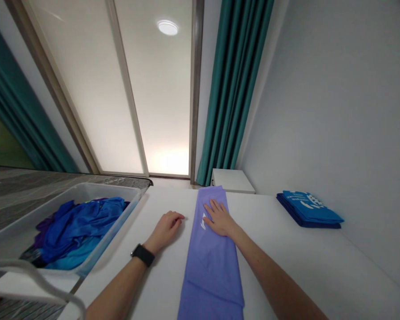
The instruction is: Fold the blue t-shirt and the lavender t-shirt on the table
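A purple garment, folded into a long narrow strip with a small white logo, lies lengthwise on the white table. Near its far end my right hand rests flat on the cloth, fingers spread, close to the logo. To the left of the strip, my left hand is on the table with its fingers curled together. It is apart from the garment and seems to hold nothing. A black watch is on the left wrist. The near end of the garment runs out of view at the bottom.
At the table's right side sits a stack of folded blue clothes by the wall. On the left, a translucent plastic bin holds crumpled blue and purple clothes. A grey curved bar crosses the lower left. Beyond the table stands a white cabinet.
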The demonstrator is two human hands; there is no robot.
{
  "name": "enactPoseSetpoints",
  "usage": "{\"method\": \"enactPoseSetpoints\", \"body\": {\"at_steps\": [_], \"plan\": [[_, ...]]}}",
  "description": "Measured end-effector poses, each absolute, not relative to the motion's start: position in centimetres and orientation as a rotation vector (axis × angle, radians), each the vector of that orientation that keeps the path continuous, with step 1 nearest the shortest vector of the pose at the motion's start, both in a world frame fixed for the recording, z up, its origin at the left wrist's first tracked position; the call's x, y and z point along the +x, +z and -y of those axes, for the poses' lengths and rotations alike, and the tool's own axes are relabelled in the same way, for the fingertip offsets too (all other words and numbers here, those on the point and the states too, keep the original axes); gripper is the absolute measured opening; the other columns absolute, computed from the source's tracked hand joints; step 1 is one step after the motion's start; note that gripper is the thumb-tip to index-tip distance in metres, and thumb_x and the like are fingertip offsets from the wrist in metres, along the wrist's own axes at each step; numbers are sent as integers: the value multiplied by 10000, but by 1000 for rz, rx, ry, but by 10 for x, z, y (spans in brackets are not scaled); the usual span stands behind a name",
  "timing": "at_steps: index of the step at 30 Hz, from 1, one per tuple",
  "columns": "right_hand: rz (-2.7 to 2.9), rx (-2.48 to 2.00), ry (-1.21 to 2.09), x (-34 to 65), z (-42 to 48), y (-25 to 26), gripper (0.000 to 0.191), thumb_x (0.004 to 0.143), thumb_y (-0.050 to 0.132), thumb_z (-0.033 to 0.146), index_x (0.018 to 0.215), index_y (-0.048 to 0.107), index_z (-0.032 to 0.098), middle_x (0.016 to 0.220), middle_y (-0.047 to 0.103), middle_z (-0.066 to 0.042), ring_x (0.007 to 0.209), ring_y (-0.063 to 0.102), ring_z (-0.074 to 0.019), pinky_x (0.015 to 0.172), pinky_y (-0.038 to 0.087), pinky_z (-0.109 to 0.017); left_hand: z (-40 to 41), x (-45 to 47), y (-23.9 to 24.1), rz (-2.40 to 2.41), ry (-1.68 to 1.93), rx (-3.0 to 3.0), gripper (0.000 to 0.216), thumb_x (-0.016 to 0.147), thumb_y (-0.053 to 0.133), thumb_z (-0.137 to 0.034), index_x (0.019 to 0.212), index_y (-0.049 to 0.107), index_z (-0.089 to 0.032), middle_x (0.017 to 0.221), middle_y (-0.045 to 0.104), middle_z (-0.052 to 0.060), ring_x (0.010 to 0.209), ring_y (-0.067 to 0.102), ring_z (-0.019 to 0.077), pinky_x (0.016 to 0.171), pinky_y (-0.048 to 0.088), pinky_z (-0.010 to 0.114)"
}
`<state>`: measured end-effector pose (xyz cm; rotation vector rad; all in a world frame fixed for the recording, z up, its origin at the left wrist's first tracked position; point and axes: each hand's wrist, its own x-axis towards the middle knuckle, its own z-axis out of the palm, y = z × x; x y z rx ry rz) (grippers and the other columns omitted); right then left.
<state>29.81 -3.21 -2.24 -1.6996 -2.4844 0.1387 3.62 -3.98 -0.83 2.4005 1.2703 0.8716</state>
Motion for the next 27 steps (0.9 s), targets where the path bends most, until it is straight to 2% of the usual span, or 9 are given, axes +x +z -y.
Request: {"method": "enactPoseSetpoints", "body": {"at_steps": [10,20,24,27], "plan": [[2474,-1608,208,293,38,-13,586,998,280,442,1477,365,116,1575,252,-146,1467,175,-236,1184,106,-454,41,33,-11,-1253,890,2367,263,920,438,-241,947,693,-186,889,706,65,884,623,218,809,449,347],[2529,-1521,306,251,104,-11,670,983,298,501,1522,247,106,1593,182,-130,1477,127,-234,1196,70,-470,42,33,-10,-1256,876,2368,263,910,447,-212,965,702,-181,916,714,69,904,624,217,846,470,360],[2529,-1531,301,251,106,-10,669,986,276,524,1524,250,127,1598,171,-111,1480,112,-228,1198,63,-468,42,34,-14,-1211,850,2445,334,940,417,-228,1182,645,-191,1160,678,90,1083,597,223,966,452,387],[2535,-1501,319,252,105,-10,662,987,270,530,1527,247,149,1599,171,-94,1479,114,-221,1198,50,-472,39,39,-16,-1156,762,2557,415,984,372,-266,1374,510,-226,1395,548,73,1275,488,217,1073,382,408]]}}
